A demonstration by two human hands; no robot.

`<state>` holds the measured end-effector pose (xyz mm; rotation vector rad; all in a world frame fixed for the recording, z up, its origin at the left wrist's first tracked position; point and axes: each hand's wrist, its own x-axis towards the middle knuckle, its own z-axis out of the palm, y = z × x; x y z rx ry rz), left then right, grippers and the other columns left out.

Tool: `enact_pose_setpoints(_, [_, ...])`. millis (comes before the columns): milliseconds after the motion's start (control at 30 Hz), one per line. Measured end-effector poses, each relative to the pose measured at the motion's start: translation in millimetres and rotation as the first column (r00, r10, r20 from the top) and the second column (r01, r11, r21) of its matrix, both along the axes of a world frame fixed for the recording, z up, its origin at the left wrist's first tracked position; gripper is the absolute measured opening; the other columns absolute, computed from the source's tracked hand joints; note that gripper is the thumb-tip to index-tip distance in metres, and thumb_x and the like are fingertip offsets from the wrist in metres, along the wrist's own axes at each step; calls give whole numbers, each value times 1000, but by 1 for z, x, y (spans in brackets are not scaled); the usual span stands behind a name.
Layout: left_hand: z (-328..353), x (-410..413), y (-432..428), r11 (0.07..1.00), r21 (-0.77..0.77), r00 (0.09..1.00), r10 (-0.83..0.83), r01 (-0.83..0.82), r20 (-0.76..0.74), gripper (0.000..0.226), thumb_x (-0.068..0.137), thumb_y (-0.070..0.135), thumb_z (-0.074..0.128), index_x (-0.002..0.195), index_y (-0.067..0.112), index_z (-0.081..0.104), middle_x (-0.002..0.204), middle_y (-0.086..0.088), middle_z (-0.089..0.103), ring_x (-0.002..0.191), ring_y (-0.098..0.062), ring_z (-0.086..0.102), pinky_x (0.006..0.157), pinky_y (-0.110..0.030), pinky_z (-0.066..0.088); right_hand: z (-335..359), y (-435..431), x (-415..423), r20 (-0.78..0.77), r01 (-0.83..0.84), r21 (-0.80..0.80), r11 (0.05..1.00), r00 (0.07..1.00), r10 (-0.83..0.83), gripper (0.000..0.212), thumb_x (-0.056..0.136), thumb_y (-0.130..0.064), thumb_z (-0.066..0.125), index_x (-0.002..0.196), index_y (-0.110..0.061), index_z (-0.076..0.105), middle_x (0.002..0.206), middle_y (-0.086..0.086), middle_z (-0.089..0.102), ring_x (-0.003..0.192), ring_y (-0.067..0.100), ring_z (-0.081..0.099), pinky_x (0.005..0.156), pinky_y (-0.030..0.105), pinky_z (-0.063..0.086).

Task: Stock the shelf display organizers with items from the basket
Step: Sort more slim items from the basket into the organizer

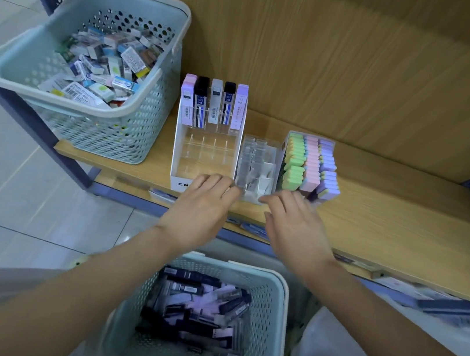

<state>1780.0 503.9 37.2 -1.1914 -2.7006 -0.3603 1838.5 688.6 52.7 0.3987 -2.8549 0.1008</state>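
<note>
Left hand: out over the shelf edge, fingers bent down onto the front right corner of the white organizer. Gripping it or just resting there? Cannot tell.
Right hand: alongside and apart from the left, fingers loose and nearly straight, nothing in it, fingertips at the front of the clear organizer.
Basket: down low between the forearms, below the shelf edge, with a loose jumble of lead cases inside, dark, lilac and clear.
White organizer: on the shelf, front at the edge. Its back row holds upright cases: lilac-pink, black, grey, black, lilac. The rows in front show only clear dividers.
Clear organizer: just right of the white one, side by side and touching or nearly so. Its contents are see-through and too blurred to name.
Eraser tray: just right of the clear organizer, packed with rows of green, pink and purple blocks.
Far basket: on the shelf's left end, well apart from the hands, heaped with small boxed items.
Floor: pale tiles off to the left.
</note>
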Motion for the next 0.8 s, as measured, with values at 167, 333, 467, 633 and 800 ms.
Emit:
enact_pose_setpoints(167, [-40, 50, -35, 1000, 0, 994, 3, -3, 109, 27, 74, 10, 54, 101, 12, 56, 94, -3, 58, 87, -21, 47, 76, -28, 31, -53, -13, 62, 220, -32, -82, 996, 974, 49, 41, 67, -8, 77, 102, -15, 56, 89, 1, 60, 80, 21, 60, 65, 31, 53])
enact_pose_setpoints(333, [-94, 81, -55, 985, -168, 893, 119, -49, 434, 37, 78, 13, 65, 114, 13, 59, 107, -4, 59, 98, -24, 58, 86, -31, 42, -119, -38, 89, 656, 167, -186, 968, 755, -4, 41, 90, -6, 50, 130, -15, 47, 127, 3, 49, 118, 22, 47, 94, 31, 41])
enact_pose_setpoints(467, [-143, 88, -60, 963, -251, 750, 236, -96, 618, 44, 93, 19, 45, 137, 18, 41, 135, -2, 45, 125, -22, 40, 105, -29, 27, -164, -51, 85, 771, 226, -193, 955, 637, 5, 46, 95, -8, 42, 140, -14, 37, 144, 3, 39, 132, 20, 36, 106, 27, 28])
enact_pose_setpoints(633, [-186, 87, -66, 953, -292, 652, 269, -76, 709, 49, 89, 15, 48, 138, 17, 40, 137, -4, 45, 126, -22, 40, 107, -28, 29, -204, -53, 80, 837, 211, -162, 964, 547, 20, 50, 97, -7, 39, 146, -14, 28, 153, 1, 27, 140, 16, 25, 108, 24, 21])
enact_pose_setpoints(800, [-203, 84, -63, 950, -310, 662, 262, -47, 702, 53, 88, 16, 49, 140, 16, 38, 132, -4, 42, 124, -24, 37, 106, -32, 28, -221, -50, 80, 809, 189, -120, 975, 587, -15, 52, 94, -5, 44, 144, -13, 30, 150, 2, 29, 137, 18, 26, 110, 23, 15])
